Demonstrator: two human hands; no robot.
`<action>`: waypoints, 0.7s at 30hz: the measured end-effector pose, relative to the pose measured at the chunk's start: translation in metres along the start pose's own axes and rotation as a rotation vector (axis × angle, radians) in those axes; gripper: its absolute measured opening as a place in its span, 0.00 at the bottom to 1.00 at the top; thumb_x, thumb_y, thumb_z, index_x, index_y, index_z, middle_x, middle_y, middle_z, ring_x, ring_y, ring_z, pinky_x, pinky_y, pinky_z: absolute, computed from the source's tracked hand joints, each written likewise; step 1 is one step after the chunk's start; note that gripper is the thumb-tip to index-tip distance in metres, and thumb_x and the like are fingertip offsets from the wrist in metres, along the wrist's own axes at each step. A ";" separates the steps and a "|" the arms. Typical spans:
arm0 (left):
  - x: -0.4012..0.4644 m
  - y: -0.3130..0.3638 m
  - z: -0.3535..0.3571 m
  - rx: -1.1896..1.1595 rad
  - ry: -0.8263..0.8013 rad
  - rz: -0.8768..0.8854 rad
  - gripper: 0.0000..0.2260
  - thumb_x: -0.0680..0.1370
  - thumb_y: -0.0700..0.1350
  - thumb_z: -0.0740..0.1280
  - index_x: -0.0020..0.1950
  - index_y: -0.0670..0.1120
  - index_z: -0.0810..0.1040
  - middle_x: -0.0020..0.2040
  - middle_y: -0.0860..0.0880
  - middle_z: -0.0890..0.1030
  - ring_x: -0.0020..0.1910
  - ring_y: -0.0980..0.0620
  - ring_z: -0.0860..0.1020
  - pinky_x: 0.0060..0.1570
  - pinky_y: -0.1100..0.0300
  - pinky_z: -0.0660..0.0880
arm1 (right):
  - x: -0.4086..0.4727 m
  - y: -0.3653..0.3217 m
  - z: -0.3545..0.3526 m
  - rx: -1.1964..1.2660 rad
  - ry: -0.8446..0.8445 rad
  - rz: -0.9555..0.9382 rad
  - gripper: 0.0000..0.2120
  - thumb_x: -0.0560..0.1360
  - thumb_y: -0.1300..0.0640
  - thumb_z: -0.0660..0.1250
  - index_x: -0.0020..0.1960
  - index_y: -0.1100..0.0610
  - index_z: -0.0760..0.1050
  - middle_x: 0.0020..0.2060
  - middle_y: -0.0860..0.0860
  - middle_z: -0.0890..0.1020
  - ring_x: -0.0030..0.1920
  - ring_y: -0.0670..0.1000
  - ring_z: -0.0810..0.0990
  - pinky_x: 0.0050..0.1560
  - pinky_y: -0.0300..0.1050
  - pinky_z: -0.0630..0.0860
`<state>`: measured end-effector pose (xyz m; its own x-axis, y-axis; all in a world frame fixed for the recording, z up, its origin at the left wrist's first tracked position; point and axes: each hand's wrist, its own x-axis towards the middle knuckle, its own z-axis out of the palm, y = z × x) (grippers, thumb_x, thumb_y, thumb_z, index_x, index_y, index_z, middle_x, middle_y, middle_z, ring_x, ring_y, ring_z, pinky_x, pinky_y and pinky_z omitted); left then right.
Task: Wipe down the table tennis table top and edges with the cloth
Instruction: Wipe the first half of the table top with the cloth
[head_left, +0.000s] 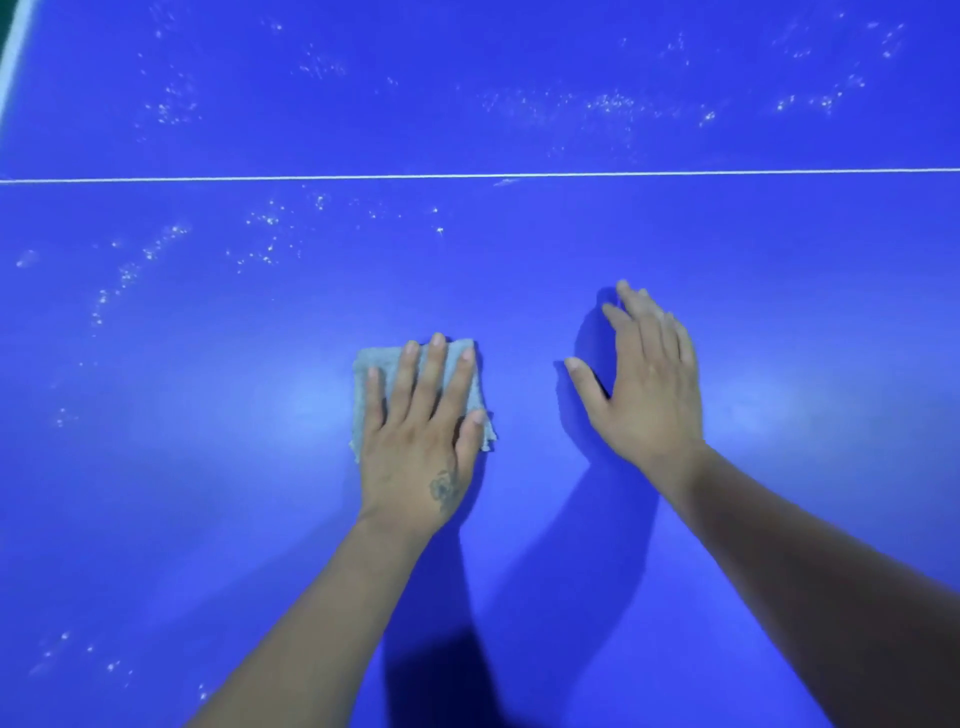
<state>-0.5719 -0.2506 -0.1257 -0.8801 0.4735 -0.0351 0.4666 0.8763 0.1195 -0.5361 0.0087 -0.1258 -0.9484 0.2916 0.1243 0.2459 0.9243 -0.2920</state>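
Two flat hands (421, 447), one cloth (374, 364)

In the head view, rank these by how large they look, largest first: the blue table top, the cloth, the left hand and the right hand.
1. Blue table top, which fills the view.
2. Left hand and right hand: they look about alike, so no ranking between them.
3. Cloth, partly hidden under the left hand, so its full size is unsure.
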 end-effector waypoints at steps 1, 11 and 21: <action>0.005 -0.003 0.000 0.003 -0.001 -0.046 0.27 0.89 0.57 0.49 0.88 0.52 0.52 0.88 0.49 0.53 0.87 0.46 0.48 0.83 0.36 0.49 | 0.009 0.003 0.002 -0.022 -0.018 -0.005 0.34 0.85 0.38 0.60 0.81 0.61 0.67 0.85 0.53 0.62 0.85 0.56 0.59 0.84 0.59 0.54; 0.126 0.014 0.010 -0.094 0.082 -0.264 0.28 0.88 0.58 0.45 0.88 0.52 0.51 0.88 0.47 0.52 0.87 0.42 0.48 0.83 0.35 0.45 | 0.023 0.006 0.010 -0.118 -0.047 0.030 0.38 0.86 0.34 0.53 0.85 0.60 0.60 0.86 0.52 0.57 0.87 0.53 0.51 0.85 0.61 0.49; 0.099 0.059 0.010 -0.049 0.030 0.132 0.27 0.89 0.57 0.47 0.88 0.51 0.52 0.88 0.48 0.52 0.87 0.44 0.47 0.82 0.36 0.48 | 0.022 0.007 0.012 -0.083 -0.024 0.037 0.35 0.86 0.37 0.54 0.85 0.59 0.61 0.86 0.51 0.58 0.87 0.52 0.52 0.85 0.61 0.51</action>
<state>-0.6302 -0.1513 -0.1322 -0.8137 0.5811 0.0140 0.5747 0.8006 0.1699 -0.5574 0.0184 -0.1370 -0.9426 0.3210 0.0917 0.2958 0.9305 -0.2158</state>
